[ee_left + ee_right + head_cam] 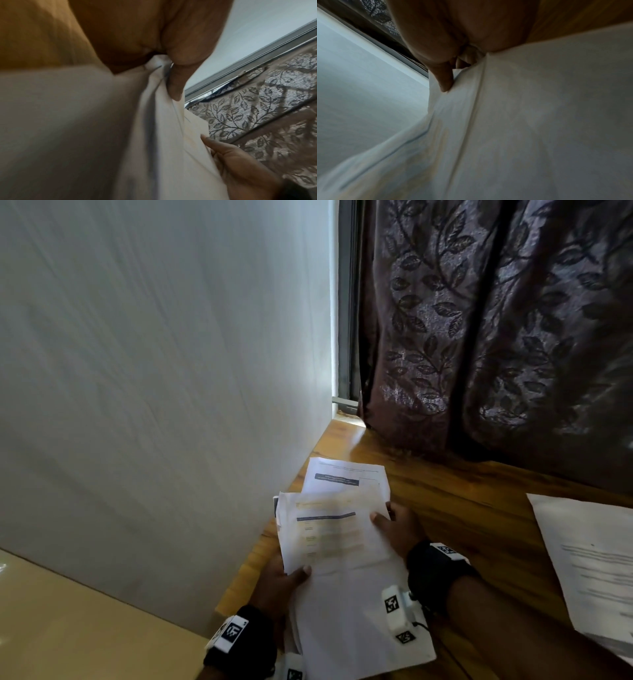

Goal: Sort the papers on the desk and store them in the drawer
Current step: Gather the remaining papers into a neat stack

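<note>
Wooden tabletop (445,491) carries a stack of papers (339,542) running lengthwise away; left hand (277,583) and right hand (397,529) pinch opposite edges.

Bare forearms wearing black wrist straps

Each black wrist strap (432,571) is carrying white camera blocks (397,609) showing square black-and-white marker tags (233,632); a thin black cable is trailing from the right one.

Stack of papers (335,546) on the desk (462,508), against the wall (154,388) at 9 o'clock; left hand (274,583) at its 7 o'clock edge, right hand (399,529) at its 3 o'clock edge. Separate sheet (589,563) on the desk, well apart at 3 o'clock; curtain (496,320) behind the desk at 12 o'clock.
</note>
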`<state>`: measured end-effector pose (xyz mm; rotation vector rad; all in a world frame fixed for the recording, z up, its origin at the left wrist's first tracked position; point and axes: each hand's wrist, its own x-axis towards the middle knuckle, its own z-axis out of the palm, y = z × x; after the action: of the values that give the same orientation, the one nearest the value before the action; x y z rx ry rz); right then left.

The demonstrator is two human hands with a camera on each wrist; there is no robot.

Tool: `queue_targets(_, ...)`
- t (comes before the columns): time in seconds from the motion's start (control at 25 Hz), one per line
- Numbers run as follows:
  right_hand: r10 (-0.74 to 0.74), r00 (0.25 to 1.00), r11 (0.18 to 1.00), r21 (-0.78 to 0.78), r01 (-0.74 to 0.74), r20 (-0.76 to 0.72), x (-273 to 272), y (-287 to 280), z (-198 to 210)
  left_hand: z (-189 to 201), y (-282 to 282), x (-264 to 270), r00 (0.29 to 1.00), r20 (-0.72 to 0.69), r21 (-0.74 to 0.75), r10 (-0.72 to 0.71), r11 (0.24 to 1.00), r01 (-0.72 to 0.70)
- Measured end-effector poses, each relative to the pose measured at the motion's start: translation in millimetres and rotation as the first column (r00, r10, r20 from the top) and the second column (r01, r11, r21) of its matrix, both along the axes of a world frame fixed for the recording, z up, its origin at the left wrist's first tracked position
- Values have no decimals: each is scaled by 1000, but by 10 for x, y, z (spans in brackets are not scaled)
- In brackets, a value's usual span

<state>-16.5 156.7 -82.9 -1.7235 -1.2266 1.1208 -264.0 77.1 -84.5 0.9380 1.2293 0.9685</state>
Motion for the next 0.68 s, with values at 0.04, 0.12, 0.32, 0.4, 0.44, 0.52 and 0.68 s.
queue_targets(0.04, -13, 999, 1000, 10, 13, -30, 7, -55, 54, 20, 9, 23, 1000, 14, 2, -2, 1000, 2)
queue_targets(0.12, -15, 993, 999, 39, 19, -116, 100, -220, 195, 78, 48, 93, 999, 48, 3, -14, 1000, 13)
queue_targets(0.32, -51, 894, 998, -64, 25, -444, 526, -623, 492, 418, 162, 471, 991, 26, 104, -130, 986, 127)
queue_targets(0.4, -148, 955, 988, 9, 155, -258, 729, -672, 602, 556, 239, 734, 987, -38, 162, -154, 974, 158)
queue_targets(0.44, -198, 965, 972, 89, 216, -171, 843, -705, 708, 621, 274, 893, 984, -75, 199, -162, 964, 174)
queue_targets(0.52, -266, 961, 930, 243, 275, -69, 1077, -766, 931, 783, 322, 1221, 976, -122, 270, -181, 940, 208)
queue_targets(0.68, -345, 927, 846, 380, 375, -147, 1484, -948, 1187, 991, 370, 1778, 961, -144, 358, -238, 892, 275)
